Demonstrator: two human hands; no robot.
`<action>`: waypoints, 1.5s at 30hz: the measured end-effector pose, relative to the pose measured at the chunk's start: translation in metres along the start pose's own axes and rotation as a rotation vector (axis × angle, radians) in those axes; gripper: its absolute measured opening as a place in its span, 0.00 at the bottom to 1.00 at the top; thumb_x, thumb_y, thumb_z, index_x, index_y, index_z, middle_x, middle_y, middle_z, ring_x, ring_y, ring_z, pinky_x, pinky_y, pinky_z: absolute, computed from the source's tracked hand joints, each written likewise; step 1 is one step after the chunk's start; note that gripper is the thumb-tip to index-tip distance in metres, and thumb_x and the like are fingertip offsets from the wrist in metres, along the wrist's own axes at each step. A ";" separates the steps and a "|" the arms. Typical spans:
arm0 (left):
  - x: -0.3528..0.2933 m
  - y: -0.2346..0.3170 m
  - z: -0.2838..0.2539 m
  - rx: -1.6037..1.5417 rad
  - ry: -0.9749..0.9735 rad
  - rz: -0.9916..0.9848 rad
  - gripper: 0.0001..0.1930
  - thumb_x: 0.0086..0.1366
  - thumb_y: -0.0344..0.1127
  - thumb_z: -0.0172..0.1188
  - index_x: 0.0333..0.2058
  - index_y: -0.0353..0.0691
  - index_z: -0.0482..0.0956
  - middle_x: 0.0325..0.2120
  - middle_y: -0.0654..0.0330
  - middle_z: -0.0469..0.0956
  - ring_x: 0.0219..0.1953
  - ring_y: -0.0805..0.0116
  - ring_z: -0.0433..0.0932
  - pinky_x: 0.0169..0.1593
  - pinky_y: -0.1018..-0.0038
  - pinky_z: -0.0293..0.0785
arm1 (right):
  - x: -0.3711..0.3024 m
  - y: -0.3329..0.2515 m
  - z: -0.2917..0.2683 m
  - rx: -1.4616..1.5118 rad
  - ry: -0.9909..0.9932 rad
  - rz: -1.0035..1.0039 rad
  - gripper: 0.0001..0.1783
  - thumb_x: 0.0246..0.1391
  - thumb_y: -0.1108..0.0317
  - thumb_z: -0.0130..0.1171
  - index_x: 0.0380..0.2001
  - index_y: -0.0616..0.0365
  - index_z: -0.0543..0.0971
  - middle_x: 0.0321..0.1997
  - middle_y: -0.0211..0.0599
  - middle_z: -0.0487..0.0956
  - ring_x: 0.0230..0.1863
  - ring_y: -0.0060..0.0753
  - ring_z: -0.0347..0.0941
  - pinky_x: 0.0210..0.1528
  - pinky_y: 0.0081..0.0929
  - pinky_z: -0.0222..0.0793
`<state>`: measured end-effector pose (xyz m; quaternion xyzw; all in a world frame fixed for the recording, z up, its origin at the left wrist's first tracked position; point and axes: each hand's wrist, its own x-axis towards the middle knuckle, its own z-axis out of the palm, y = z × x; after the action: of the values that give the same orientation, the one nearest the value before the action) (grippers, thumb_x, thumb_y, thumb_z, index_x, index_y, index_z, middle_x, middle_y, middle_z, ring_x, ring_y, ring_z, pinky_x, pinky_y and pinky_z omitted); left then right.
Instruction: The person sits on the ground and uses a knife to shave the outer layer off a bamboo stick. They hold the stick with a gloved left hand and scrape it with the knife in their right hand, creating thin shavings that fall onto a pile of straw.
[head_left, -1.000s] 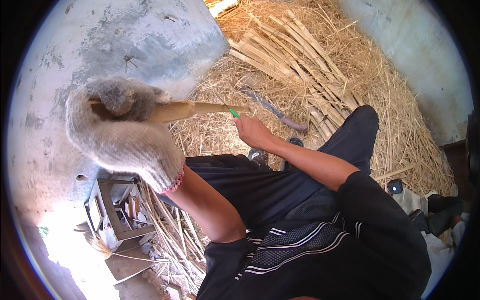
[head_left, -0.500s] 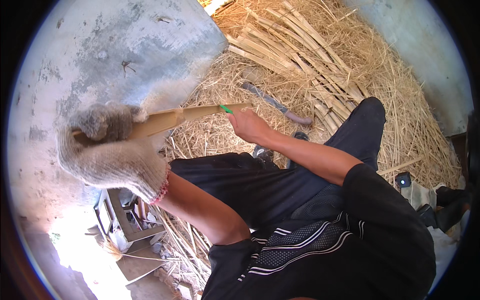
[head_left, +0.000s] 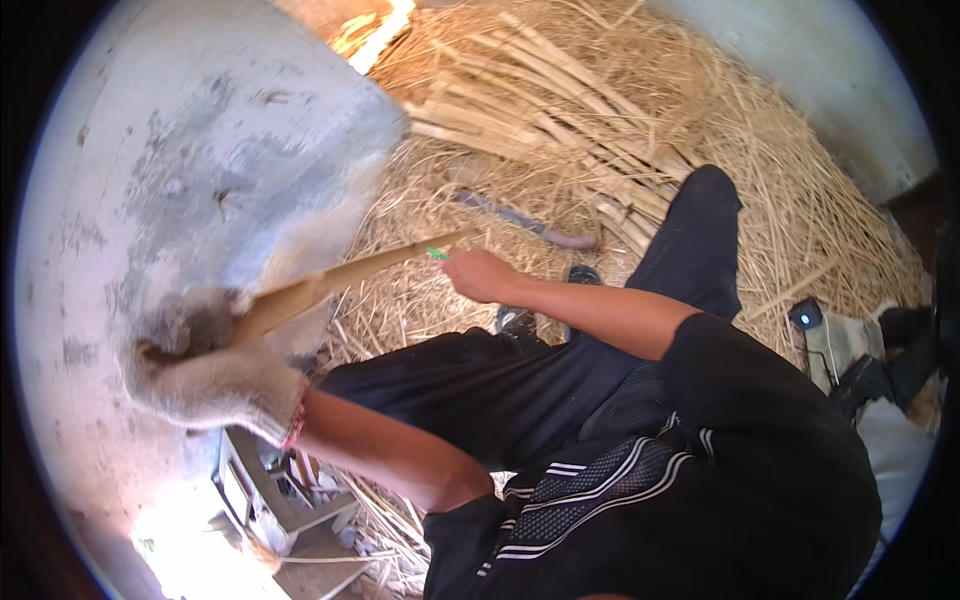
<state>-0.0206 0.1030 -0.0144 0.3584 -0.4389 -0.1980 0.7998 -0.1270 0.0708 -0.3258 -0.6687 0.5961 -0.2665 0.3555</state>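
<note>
My left hand [head_left: 205, 375], in a grey knitted glove, grips the near end of a long bamboo strip [head_left: 350, 278] that runs up and right across the view. My bare right hand [head_left: 480, 275] is closed at the strip's far end, where a small green object [head_left: 437, 254] sticks out of the fist. Just beyond that hand a curved knife [head_left: 525, 220] lies on the straw, untouched. My black trousers [head_left: 520, 380] fill the lower middle.
A heap of split bamboo strips [head_left: 540, 120] lies on a thick bed of straw [head_left: 800, 230] ahead. A grey concrete wall [head_left: 180, 170] fills the left side. A small metal stool [head_left: 270, 490] stands at lower left. Bags and a small device [head_left: 805, 316] lie at right.
My gloved left hand has dropped down and to the left with the strip's near end. The right hand has stayed at the far end, and the view has shifted.
</note>
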 end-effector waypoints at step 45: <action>0.028 -0.019 -0.059 0.534 0.124 0.457 0.15 0.59 0.39 0.42 0.23 0.36 0.73 0.14 0.60 0.67 0.13 0.66 0.67 0.18 0.67 0.71 | 0.047 0.056 0.048 -0.056 0.021 0.128 0.22 0.64 0.56 0.42 0.43 0.64 0.75 0.35 0.59 0.79 0.41 0.60 0.77 0.45 0.49 0.73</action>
<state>0.0444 0.0967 -0.0340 0.4586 -0.4949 0.1300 0.7265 -0.1169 0.0301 -0.4024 -0.6360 0.6486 -0.2337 0.3467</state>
